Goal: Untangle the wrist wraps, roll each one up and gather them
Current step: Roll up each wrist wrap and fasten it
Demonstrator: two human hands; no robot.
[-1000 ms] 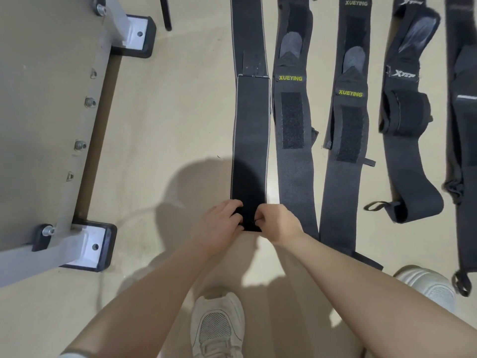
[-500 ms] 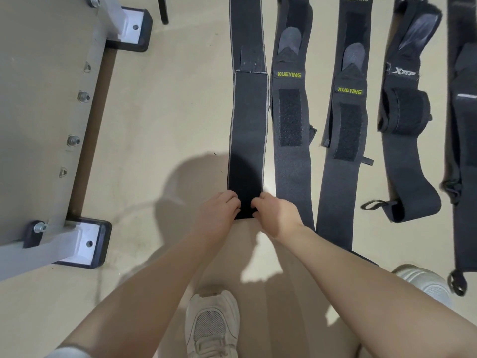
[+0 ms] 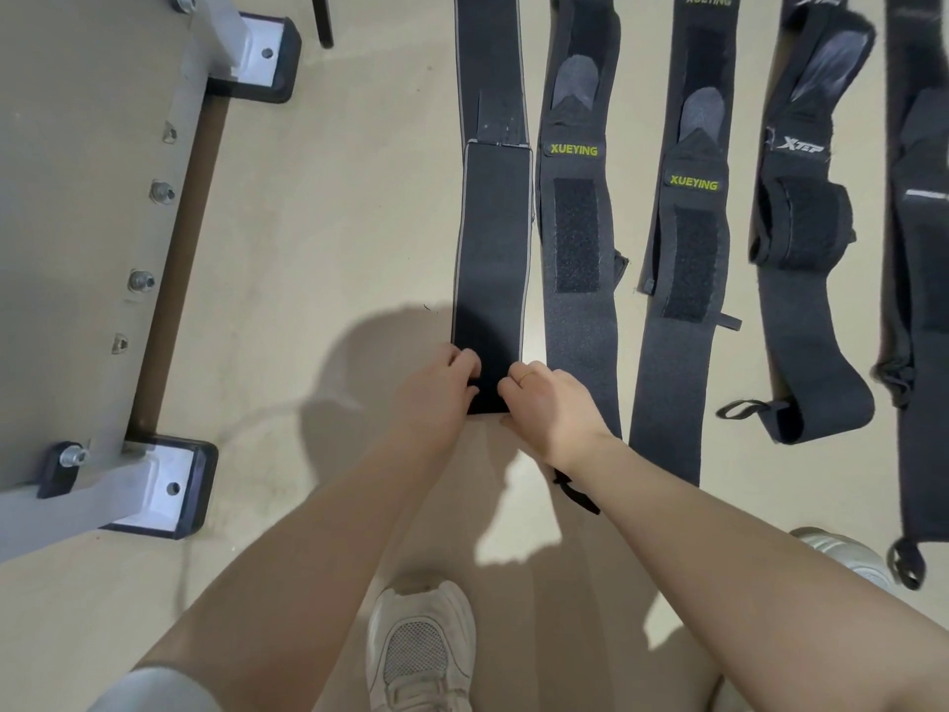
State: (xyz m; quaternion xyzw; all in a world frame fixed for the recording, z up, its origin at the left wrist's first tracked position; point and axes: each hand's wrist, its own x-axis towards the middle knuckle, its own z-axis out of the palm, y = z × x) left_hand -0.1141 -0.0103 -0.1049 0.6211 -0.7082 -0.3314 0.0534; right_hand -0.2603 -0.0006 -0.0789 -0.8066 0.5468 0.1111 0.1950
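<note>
Floor: four more dark wraps, two marked XUEYING, lie flat just right of the fingers; grey metal frame well left. Left hand and right hand, knuckles up, pinch the near end of the plain black wrap. Its long axis runs straight away from the fingers.

Setting: gym or training room, probable. Evidence: smooth beige floor; grey metal equipment frame at the floor's left edge, bolted, on black rubber-padded feet; five black wrist wraps laid flat in parallel rows, sports-brand labels "XUEYING" and "XTEP" legible; white mesh trainers on the person standing there.
</note>
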